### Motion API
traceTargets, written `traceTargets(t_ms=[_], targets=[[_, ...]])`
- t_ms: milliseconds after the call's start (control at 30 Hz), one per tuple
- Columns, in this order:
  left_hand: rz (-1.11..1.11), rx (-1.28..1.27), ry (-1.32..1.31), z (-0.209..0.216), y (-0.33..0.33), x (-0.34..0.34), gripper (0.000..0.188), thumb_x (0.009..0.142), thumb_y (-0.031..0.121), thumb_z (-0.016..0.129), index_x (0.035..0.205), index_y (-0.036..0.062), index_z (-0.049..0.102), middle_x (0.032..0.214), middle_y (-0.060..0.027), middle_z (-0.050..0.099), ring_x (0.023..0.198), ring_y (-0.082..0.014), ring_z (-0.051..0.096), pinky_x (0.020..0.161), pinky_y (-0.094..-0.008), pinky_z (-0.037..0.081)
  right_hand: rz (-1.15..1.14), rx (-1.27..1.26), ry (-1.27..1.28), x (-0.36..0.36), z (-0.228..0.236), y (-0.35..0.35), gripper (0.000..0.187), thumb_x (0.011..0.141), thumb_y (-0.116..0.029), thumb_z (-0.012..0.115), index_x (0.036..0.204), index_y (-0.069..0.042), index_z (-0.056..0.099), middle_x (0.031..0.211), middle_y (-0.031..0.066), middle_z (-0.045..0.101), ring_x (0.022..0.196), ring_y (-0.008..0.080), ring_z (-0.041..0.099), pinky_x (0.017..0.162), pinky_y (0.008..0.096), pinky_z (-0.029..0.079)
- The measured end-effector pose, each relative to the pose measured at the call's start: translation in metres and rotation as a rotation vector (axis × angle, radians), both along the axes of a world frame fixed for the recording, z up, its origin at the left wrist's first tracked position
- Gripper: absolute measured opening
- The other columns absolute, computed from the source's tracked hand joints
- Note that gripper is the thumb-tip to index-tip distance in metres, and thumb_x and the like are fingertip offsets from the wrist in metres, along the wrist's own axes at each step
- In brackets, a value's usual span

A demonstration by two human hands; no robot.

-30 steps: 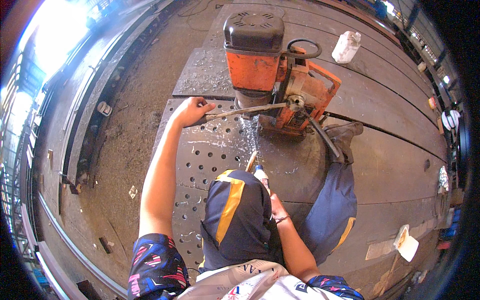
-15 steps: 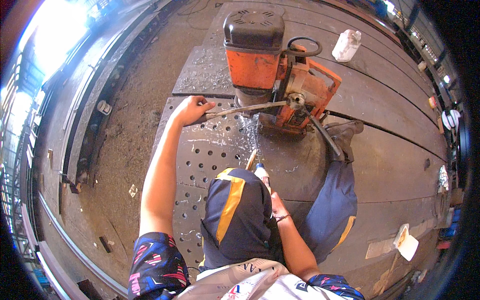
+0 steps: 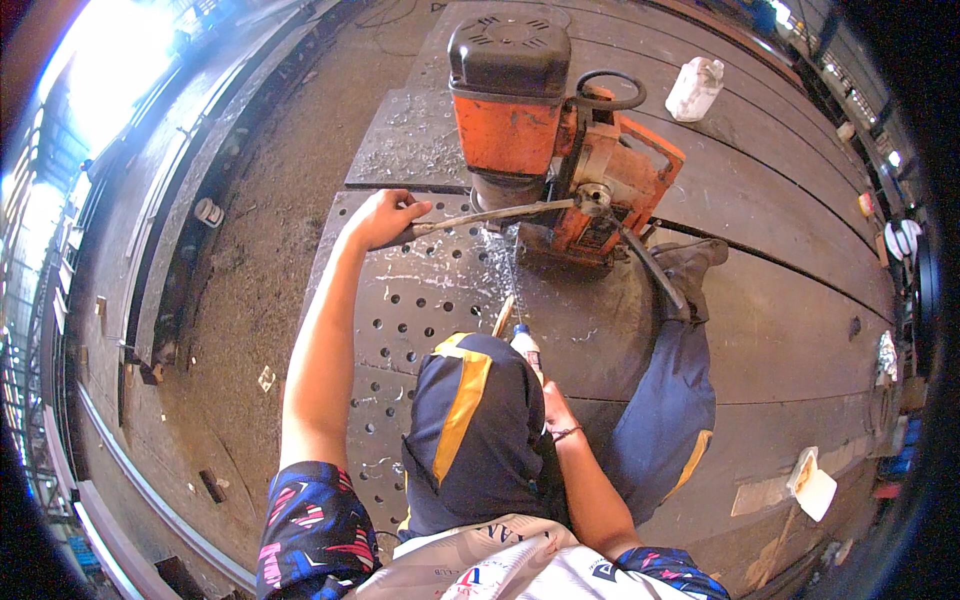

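An orange drill press with a black motor cap (image 3: 510, 115), apparently a magnetic-base drill, stands on a steel plate (image 3: 400, 345) drilled with rows of round holes. My left hand (image 3: 385, 218) is closed around the outer end of one of its feed levers (image 3: 495, 214), which reaches left from the hub. Low behind my bent knee, my right hand (image 3: 556, 408) grips a white squeeze bottle (image 3: 526, 346) with a blue tip, partly hidden by the knee. The tip points at the drill's foot, where wet streaks and metal shavings (image 3: 500, 258) lie.
Beside the bottle rests a thin wooden stick (image 3: 503, 316). A second lever (image 3: 652, 268) slants down towards my right boot (image 3: 690, 275). A white jug (image 3: 694, 90) stands at the far right; an open white food box (image 3: 812, 485) lies near right. Seams cross the steel plates.
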State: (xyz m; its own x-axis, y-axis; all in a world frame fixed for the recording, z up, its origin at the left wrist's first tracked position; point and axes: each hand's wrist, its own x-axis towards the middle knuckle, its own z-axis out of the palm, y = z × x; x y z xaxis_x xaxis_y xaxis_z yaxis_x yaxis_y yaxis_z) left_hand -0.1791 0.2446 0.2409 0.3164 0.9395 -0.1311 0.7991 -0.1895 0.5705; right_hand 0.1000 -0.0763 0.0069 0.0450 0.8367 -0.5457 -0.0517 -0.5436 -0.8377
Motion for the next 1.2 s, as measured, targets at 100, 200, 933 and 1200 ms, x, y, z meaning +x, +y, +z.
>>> traceTargets(t_ms=[100,200,933,1200], targets=[[0.003,0.015,-0.007,-0.001,-0.001,0.001,0.059,0.086,0.057,0.063,0.099,0.0005,0.072,0.089,-0.0181,0.071,0.084,-0.0274,0.067,0.079,-0.0394,0.049,-0.018,0.000,0.041,0.000,0.000,-0.001,0.032,0.089,-0.023,0.068,0.110,0.000,0.067,0.091,0.0042,0.069,0.075,0.0134,0.061,0.067,0.0325,0.051],[0.017,0.000,0.013,0.000,-0.001,0.000,0.059,0.086,0.057,0.063,0.100,0.0007,0.072,0.090,-0.0184,0.071,0.085,-0.0276,0.067,0.080,-0.0394,0.049,-0.033,-0.008,0.061,-0.003,0.011,0.002,0.031,0.089,-0.022,0.068,0.110,0.000,0.067,0.093,0.0048,0.069,0.077,0.0141,0.062,0.069,0.0325,0.051],[0.013,0.009,-0.008,-0.007,0.000,-0.001,0.057,0.087,0.055,0.064,0.098,-0.0001,0.072,0.081,-0.0157,0.069,0.076,-0.0238,0.065,0.074,-0.0385,0.048,-0.099,0.011,0.137,-0.006,0.007,0.003,0.026,0.090,-0.022,0.066,0.105,-0.002,0.069,0.088,0.0010,0.067,0.072,0.0122,0.059,0.065,0.0315,0.049],[0.013,-0.031,-0.016,-0.008,0.001,0.000,0.055,0.088,0.054,0.064,0.098,0.0000,0.072,0.084,-0.0160,0.070,0.080,-0.0242,0.065,0.076,-0.0383,0.049,-0.060,-0.022,0.158,-0.006,0.022,0.006,0.042,0.098,-0.036,0.057,0.114,0.002,0.067,0.097,0.0032,0.069,0.083,0.0116,0.061,0.072,0.0292,0.051]])
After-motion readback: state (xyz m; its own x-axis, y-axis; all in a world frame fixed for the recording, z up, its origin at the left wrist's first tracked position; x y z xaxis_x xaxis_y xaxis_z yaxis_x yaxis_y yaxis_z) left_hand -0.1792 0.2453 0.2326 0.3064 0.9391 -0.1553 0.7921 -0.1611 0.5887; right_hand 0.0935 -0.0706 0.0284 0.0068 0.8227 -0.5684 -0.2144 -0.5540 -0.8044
